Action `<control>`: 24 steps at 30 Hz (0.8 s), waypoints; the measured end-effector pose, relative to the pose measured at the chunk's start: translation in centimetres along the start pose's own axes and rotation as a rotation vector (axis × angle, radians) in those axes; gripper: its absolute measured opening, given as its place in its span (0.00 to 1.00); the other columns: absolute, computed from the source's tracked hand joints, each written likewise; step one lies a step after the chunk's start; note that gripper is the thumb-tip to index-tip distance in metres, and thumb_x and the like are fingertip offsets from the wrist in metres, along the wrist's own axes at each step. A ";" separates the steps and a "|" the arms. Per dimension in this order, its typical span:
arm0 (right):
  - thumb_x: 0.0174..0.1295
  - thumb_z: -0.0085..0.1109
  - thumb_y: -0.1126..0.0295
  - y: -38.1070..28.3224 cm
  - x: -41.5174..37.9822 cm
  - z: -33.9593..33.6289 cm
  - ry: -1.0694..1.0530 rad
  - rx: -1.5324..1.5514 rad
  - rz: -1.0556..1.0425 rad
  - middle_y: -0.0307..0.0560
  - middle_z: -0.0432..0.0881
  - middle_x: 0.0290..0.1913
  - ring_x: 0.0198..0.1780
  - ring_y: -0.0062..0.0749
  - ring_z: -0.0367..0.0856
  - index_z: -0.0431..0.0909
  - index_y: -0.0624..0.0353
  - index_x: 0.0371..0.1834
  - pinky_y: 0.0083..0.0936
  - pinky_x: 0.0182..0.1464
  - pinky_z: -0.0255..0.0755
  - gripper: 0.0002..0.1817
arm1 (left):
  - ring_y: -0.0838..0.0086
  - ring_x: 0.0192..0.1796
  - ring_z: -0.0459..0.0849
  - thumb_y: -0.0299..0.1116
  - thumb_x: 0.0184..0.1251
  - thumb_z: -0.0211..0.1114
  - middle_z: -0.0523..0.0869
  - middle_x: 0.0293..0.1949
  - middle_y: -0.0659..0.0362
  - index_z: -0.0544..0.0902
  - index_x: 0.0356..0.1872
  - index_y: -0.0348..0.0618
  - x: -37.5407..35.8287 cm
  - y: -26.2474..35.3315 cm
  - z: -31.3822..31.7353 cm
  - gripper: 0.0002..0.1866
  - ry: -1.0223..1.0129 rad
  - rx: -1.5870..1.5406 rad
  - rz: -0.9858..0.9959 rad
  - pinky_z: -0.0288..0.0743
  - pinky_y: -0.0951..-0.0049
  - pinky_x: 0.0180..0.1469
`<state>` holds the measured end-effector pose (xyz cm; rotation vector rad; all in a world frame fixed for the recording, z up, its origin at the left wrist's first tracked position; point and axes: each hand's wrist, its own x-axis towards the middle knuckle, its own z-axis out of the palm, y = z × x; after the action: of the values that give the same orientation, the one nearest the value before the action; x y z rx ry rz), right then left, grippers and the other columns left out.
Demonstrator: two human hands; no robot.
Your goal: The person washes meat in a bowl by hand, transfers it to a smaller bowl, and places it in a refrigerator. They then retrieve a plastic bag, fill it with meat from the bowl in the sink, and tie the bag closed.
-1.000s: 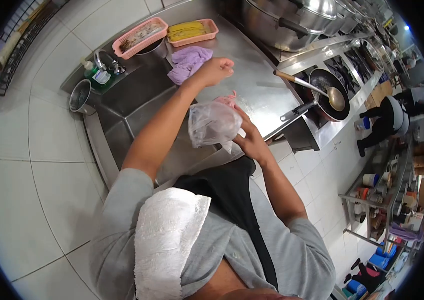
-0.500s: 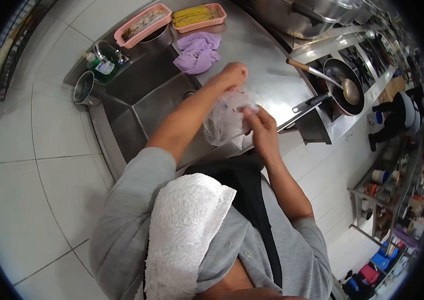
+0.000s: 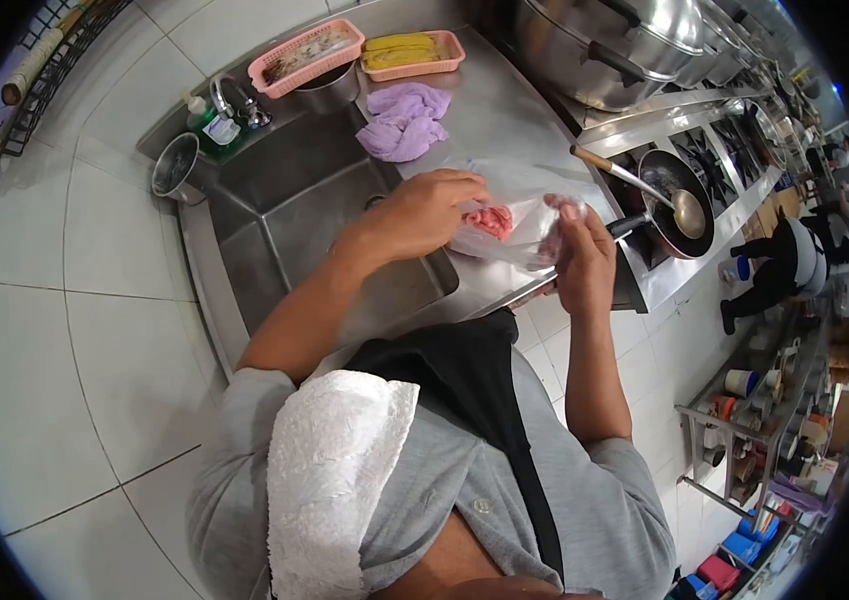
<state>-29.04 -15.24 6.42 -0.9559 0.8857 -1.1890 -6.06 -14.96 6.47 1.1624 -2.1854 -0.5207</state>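
A lump of raw red meat [image 3: 490, 223] shows at the mouth of a clear plastic bag [image 3: 520, 250]. My left hand [image 3: 415, 215] has its fingers bent and closed on the near side of the meat, fingertips partly hidden. On the other side, my right hand [image 3: 585, 250] pinches the bag between thumb and fingers. Both hands are above the front of the steel counter [image 3: 505, 130], just right of the sink [image 3: 295, 230]. A crumpled purple cloth [image 3: 405, 120] lies beyond my left hand.
Two pink baskets [image 3: 307, 57] stand at the back, one holding yellow food [image 3: 400, 50]. A wok [image 3: 680, 205] with a ladle [image 3: 688, 213] sits on the stove at right, near large pots [image 3: 585, 60]. A soap bottle [image 3: 215, 130] is by the tap. Another person [image 3: 795, 255] stands farther right.
My left hand has come down and nearer, from a raised fist to beside the bag. My right hand has moved right, the bag is spread wider, and the meat now shows clearly.
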 end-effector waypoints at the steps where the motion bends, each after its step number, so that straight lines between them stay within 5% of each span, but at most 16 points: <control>1: 0.65 0.52 0.66 -0.4 -0.3 -0.9 -0.007 -0.019 0.018 0.36 0.76 0.28 0.24 0.18 0.73 0.76 0.67 0.49 0.15 0.31 0.70 0.16 | 0.57 0.62 0.70 0.18 0.46 0.55 0.76 0.54 0.50 0.77 0.51 0.41 -0.4 0.9 -1.0 0.25 -0.040 0.029 0.022 0.64 0.67 0.62; 5: 0.63 0.55 0.65 -1.9 -2.2 -4.0 -0.208 0.060 -0.001 0.44 0.78 0.36 0.38 0.26 0.79 0.69 0.67 0.59 0.22 0.39 0.76 0.23 | 0.53 0.67 0.62 0.22 0.44 0.58 0.69 0.62 0.50 0.70 0.61 0.45 -1.9 2.8 -2.0 0.34 -0.122 0.181 0.135 0.56 0.62 0.67; 7: 0.56 0.63 0.65 -1.2 -2.5 -6.9 -0.289 -0.108 -0.021 0.49 0.73 0.51 0.53 0.33 0.74 0.58 0.64 0.68 0.30 0.55 0.71 0.37 | 0.55 0.64 0.66 0.23 0.47 0.61 0.70 0.60 0.49 0.69 0.62 0.43 -2.0 3.5 -1.8 0.34 0.112 0.347 0.081 0.61 0.62 0.64; 8: 0.53 0.68 0.64 -0.8 -2.8 -8.0 -0.306 -0.219 -0.073 0.51 0.69 0.57 0.59 0.36 0.70 0.55 0.62 0.70 0.32 0.59 0.68 0.43 | 0.56 0.62 0.69 0.24 0.48 0.62 0.71 0.59 0.48 0.68 0.63 0.42 -1.9 3.4 -1.6 0.34 0.231 0.422 0.057 0.63 0.61 0.62; 9: 0.43 0.75 0.61 0.2 -3.0 -8.1 -0.226 -0.502 -0.122 0.56 0.56 0.69 0.69 0.43 0.57 0.48 0.60 0.72 0.37 0.68 0.54 0.55 | 0.61 0.57 0.72 0.25 0.50 0.63 0.74 0.55 0.49 0.69 0.61 0.41 -2.3 2.1 -1.1 0.31 0.248 0.236 -0.093 0.67 0.64 0.58; 10: 0.36 0.78 0.56 1.4 -2.8 -7.5 -0.217 -0.936 -0.212 0.65 0.53 0.70 0.73 0.51 0.48 0.46 0.61 0.72 0.42 0.71 0.44 0.62 | 0.65 0.53 0.75 0.25 0.52 0.64 0.76 0.51 0.50 0.71 0.59 0.39 -3.1 -0.2 0.0 0.28 0.253 0.054 -0.249 0.70 0.66 0.55; 11: 0.30 0.78 0.49 4.8 -1.7 -7.5 -0.219 -1.114 -0.282 0.64 0.51 0.70 0.72 0.55 0.48 0.51 0.59 0.71 0.42 0.71 0.45 0.63 | 0.69 0.48 0.78 0.26 0.54 0.64 0.79 0.47 0.52 0.72 0.57 0.38 -3.3 -1.7 0.9 0.26 0.249 -0.123 -0.410 0.73 0.68 0.51; 13: 0.36 0.72 0.48 8.8 0.9 -4.9 -0.438 -1.448 -0.237 0.58 0.57 0.68 0.70 0.51 0.51 0.59 0.57 0.66 0.37 0.70 0.48 0.52 | 0.81 0.34 0.78 0.27 0.59 0.63 0.81 0.32 0.60 0.78 0.46 0.35 -1.9 -1.7 2.2 0.14 -0.126 -0.665 -0.600 0.75 0.77 0.38; 14: 0.43 0.67 0.50 12.2 3.5 -4.3 -0.528 -1.361 -0.294 0.54 0.61 0.67 0.68 0.45 0.55 0.63 0.56 0.63 0.35 0.68 0.50 0.43 | 0.84 0.28 0.76 0.25 0.61 0.61 0.80 0.25 0.65 0.80 0.38 0.36 -1.2 -0.2 3.4 0.06 -0.091 -0.642 -0.513 0.71 0.82 0.33; 16: 0.58 0.56 0.55 18.9 9.1 -3.5 -0.653 -1.042 -0.257 0.44 0.68 0.63 0.65 0.33 0.63 0.70 0.53 0.58 0.31 0.66 0.54 0.26 | 0.85 0.29 0.75 0.25 0.61 0.60 0.79 0.27 0.66 0.80 0.37 0.37 0.0 2.1 5.2 0.05 -0.073 -0.484 -0.270 0.69 0.82 0.30; 18: 0.62 0.53 0.59 26.0 12.4 -3.0 -0.427 -0.223 -0.238 0.45 0.76 0.52 0.55 0.34 0.72 0.76 0.53 0.49 0.30 0.62 0.60 0.16 | 0.84 0.29 0.76 0.25 0.61 0.59 0.79 0.26 0.63 0.79 0.40 0.37 0.7 4.2 4.9 0.07 0.130 -0.382 -0.081 0.71 0.81 0.30; 20: 0.62 0.54 0.55 25.3 13.4 -1.6 -0.082 -0.082 -0.321 0.44 0.80 0.38 0.44 0.35 0.77 0.79 0.55 0.40 0.29 0.52 0.67 0.15 | 0.80 0.29 0.78 0.29 0.66 0.56 0.81 0.28 0.58 0.77 0.44 0.34 -0.2 5.7 3.1 0.10 0.374 -0.687 -0.267 0.74 0.77 0.31; 21: 0.64 0.49 0.53 24.4 13.9 -0.6 -0.025 0.243 0.139 0.47 0.79 0.34 0.42 0.35 0.76 0.78 0.58 0.39 0.30 0.50 0.66 0.18 | 0.75 0.31 0.81 0.35 0.69 0.53 0.82 0.31 0.54 0.76 0.46 0.33 -1.6 3.5 2.3 0.14 0.235 -0.798 -0.354 0.77 0.73 0.33; 22: 0.69 0.41 0.58 17.1 10.1 1.4 0.144 -0.133 0.031 0.43 0.77 0.31 0.34 0.34 0.76 0.76 0.59 0.43 0.31 0.41 0.69 0.18 | 0.70 0.32 0.84 0.41 0.72 0.50 0.83 0.35 0.50 0.76 0.47 0.32 -3.0 0.8 2.0 0.19 0.083 -0.895 -0.448 0.79 0.70 0.34; 23: 0.69 0.38 0.57 18.2 10.1 1.8 0.214 -0.555 -0.362 0.46 0.77 0.30 0.34 0.39 0.77 0.73 0.56 0.50 0.33 0.43 0.69 0.18 | 0.65 0.37 0.84 0.49 0.72 0.46 0.82 0.40 0.47 0.75 0.49 0.31 -4.1 -0.7 2.5 0.26 -0.102 -1.111 -0.527 0.79 0.65 0.38; 24: 0.68 0.39 0.59 16.0 9.4 2.9 0.090 -0.599 -0.146 0.48 0.79 0.36 0.38 0.43 0.78 0.70 0.52 0.54 0.37 0.45 0.69 0.17 | 0.60 0.41 0.85 0.56 0.71 0.42 0.82 0.45 0.44 0.74 0.50 0.30 -5.0 -1.4 3.0 0.32 -0.295 -1.316 -0.616 0.80 0.61 0.43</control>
<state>-19.44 -22.43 -8.05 -1.4742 1.2999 -1.1123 -5.05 -11.33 1.77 0.9130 -1.0713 -2.0568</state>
